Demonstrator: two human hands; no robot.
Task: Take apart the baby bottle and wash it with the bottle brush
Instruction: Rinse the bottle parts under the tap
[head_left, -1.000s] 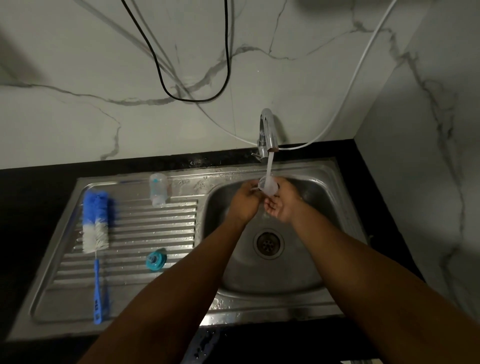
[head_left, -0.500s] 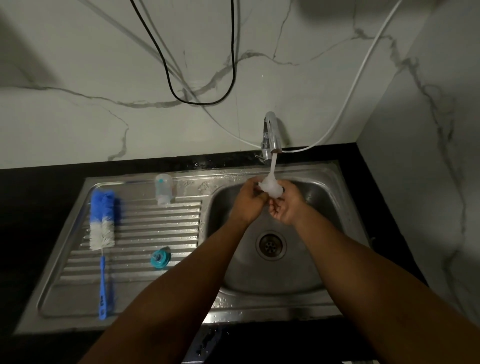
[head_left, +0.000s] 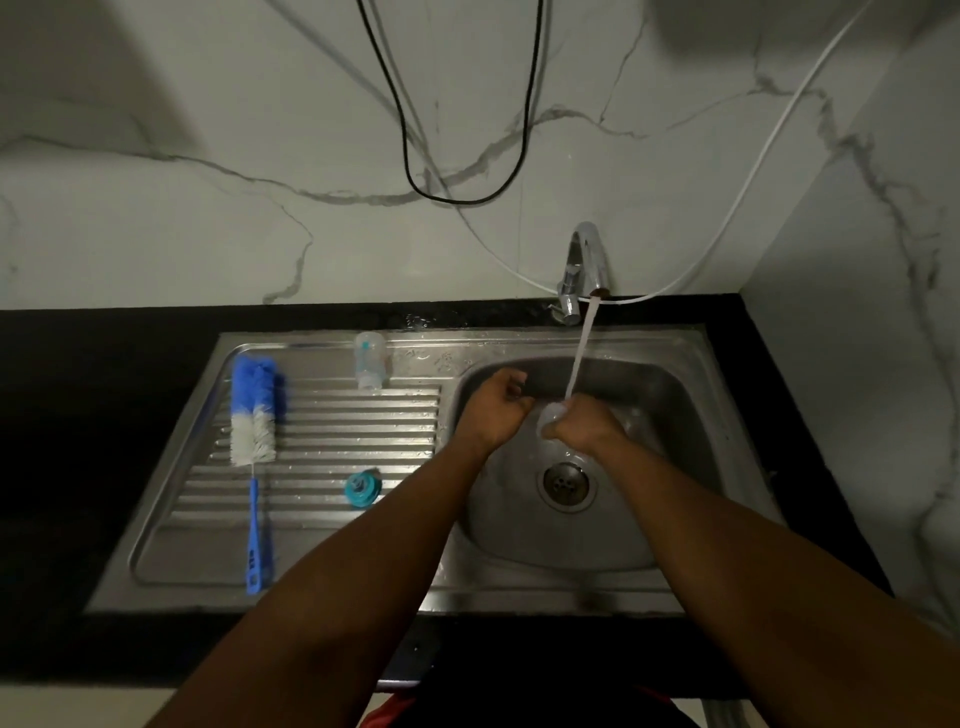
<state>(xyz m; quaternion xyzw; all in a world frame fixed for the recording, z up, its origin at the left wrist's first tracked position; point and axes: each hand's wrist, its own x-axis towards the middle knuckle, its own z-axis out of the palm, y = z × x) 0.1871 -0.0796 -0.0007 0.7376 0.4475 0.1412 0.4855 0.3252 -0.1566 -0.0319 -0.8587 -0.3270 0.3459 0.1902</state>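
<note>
Over the sink basin (head_left: 670, 395), my right hand (head_left: 582, 423) grips a small clear bottle part (head_left: 551, 414) under the running water. My left hand (head_left: 493, 410) is beside it with curled fingers; what it holds, if anything, is hidden. The clear bottle body (head_left: 370, 359) stands at the back of the drainboard. A teal screw ring (head_left: 362, 487) lies on the drainboard ridges. The blue and white bottle brush (head_left: 253, 415) lies along the left of the drainboard, handle toward me.
The chrome tap (head_left: 584, 270) at the back pours a stream into the basin, above the drain (head_left: 566, 480). A black cable (head_left: 457, 197) and a white hose (head_left: 727, 218) hang on the marble wall. Black countertop (head_left: 104, 415) surrounds the steel sink.
My hands have drawn slightly apart; the clear part now sits in my right hand under the stream. The items on the drainboard have not moved.
</note>
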